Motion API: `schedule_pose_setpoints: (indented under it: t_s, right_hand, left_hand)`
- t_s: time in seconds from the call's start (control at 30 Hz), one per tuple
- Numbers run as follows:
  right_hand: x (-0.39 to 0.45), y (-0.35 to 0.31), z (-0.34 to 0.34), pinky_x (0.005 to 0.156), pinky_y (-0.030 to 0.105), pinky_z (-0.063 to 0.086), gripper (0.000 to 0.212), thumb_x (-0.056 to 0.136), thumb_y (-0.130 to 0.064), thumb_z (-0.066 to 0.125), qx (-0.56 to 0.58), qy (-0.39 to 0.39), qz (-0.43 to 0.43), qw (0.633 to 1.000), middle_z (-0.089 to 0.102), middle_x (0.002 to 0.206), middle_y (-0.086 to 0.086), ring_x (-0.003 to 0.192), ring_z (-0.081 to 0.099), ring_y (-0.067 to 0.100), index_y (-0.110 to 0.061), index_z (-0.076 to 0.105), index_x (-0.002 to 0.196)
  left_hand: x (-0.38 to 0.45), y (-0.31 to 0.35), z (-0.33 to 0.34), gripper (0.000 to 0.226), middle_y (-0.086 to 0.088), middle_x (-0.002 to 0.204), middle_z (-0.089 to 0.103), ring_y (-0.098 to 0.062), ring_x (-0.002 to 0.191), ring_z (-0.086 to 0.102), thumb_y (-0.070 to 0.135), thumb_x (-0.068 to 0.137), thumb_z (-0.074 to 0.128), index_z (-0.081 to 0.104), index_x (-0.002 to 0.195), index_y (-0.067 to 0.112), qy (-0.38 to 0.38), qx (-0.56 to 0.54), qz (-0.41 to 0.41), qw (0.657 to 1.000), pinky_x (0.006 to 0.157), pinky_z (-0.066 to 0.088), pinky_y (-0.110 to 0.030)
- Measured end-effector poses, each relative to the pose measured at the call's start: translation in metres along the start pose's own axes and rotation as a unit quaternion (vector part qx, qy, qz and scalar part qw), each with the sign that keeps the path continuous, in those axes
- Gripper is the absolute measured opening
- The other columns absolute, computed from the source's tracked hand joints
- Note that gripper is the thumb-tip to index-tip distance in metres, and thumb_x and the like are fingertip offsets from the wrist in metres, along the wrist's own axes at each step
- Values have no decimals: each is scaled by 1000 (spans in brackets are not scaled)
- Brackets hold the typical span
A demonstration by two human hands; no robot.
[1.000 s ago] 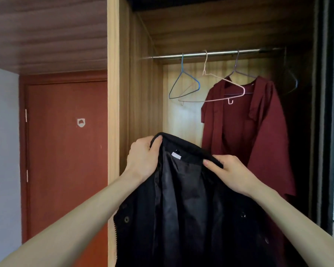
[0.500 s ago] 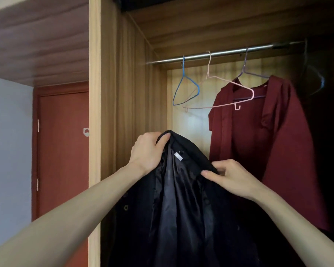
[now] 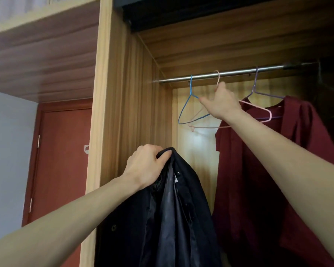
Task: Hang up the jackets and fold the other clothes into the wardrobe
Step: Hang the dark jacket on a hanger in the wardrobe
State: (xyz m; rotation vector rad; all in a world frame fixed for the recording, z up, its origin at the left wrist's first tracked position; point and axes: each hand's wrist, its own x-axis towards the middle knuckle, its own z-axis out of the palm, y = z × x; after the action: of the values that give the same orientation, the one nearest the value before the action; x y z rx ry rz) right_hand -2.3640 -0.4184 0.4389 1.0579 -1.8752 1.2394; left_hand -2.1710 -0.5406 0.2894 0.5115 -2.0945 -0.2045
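**Inside the wardrobe**

A rail point(image 3: 229, 73) runs across the top of the wardrobe point(image 3: 112, 112). Three hangers hang on it; the rightmost hanger point(image 3: 258, 93) carries a shirt point(image 3: 258, 170). The right hand point(image 3: 221, 105) is at the middle hanger point(image 3: 258, 108). Lower left, the left hand point(image 3: 146, 166) holds a jacket point(image 3: 172, 218) before the opening. A door point(image 3: 60, 160) stands left of the wardrobe.

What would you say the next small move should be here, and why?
Probably lift the pink hanger off the rail. The right hand is at its neck, it carries nothing, and the left hand holds the black jacket by the collar, waiting for a hanger.
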Motion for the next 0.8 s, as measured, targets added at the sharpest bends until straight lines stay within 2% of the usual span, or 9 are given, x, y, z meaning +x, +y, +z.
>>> schedule_pose_setpoints:
  t_s: [0.1, 0.17, 0.23, 0.3, 0.33, 0.5, 0.57, 0.67, 0.8]
  right_hand:
    - [22, -17, 9, 77, 38, 41, 53, 100, -42, 63, -126, -12, 4, 992, 60, 131, 15, 120, 60, 37, -10, 44, 138]
    - [31, -24, 18, 74, 38, 42, 33, 100, -30, 63, -205, -48, 10, 977, 63, 123, 12, 106, 63, 35, -12, 52, 125]
    - [38, -26, 29, 72, 37, 44, 12, 97, -16, 60, -235, -81, 23, 968, 64, 102, 8, 91, 60, 31, -12, 54, 106]
    - [45, -27, 39, 71, 36, 47, 9, 94, -7, 57, -238, -91, 40, 966, 56, 82, 8, 85, 60, 29, -11, 54, 102]
    - [48, -26, 43, 72, 36, 48, 10, 95, -5, 56, -235, -88, 45, 967, 53, 80, 8, 85, 60, 30, -11, 54, 103]
    - [57, -16, 58, 72, 36, 45, 9, 97, -2, 55, -173, -33, 44, 983, 55, 94, 10, 88, 55, 31, -10, 52, 96]
    - [56, -13, 60, 74, 36, 44, 10, 98, -1, 55, -144, -15, 40, 989, 58, 100, 11, 94, 58, 33, -9, 58, 102]
    - [54, -6, 58, 75, 37, 45, 16, 101, -6, 54, -100, 2, 46, 994, 65, 112, 15, 107, 64, 38, -5, 65, 113]
    - [43, 5, 52, 85, 42, 53, 29, 107, -17, 46, -29, 11, 22, 999, 69, 117, 19, 108, 63, 41, -1, 69, 112]
  left_hand:
    - [5, -4, -2, 49, -1, 73, 71, -24, 74, 67, 50, 105, 48, 69, 78, 16, -14, 17, 7, 1000, 79, 58, -46]
    - [10, -6, -3, 49, 1, 73, 70, -23, 74, 67, 52, 105, 48, 69, 78, 17, -20, 27, 9, 999, 79, 58, -45]
    - [14, -7, -2, 51, 1, 72, 70, -22, 74, 68, 54, 105, 48, 69, 78, 16, -23, 40, 14, 999, 79, 58, -44]
    - [17, -8, 1, 51, 1, 72, 70, -22, 73, 68, 54, 104, 48, 69, 78, 16, -26, 41, 19, 999, 79, 58, -44]
    - [18, -8, 2, 51, 1, 72, 70, -22, 73, 68, 54, 104, 48, 69, 77, 17, -28, 37, 21, 999, 79, 58, -44]
    - [20, -11, 3, 51, 3, 70, 67, -20, 73, 65, 54, 105, 48, 64, 71, 19, -27, 40, 30, 998, 80, 56, -43]
    - [21, -11, 2, 51, 2, 72, 67, -21, 75, 66, 54, 105, 47, 64, 72, 18, -32, 37, 31, 998, 81, 56, -44]
    - [20, -12, -1, 51, 1, 75, 69, -23, 78, 67, 55, 105, 47, 68, 78, 17, -36, 32, 29, 998, 82, 56, -45]
    - [19, -16, -5, 50, 1, 76, 69, -23, 78, 67, 54, 105, 48, 70, 80, 17, -29, 24, 26, 999, 82, 57, -45]
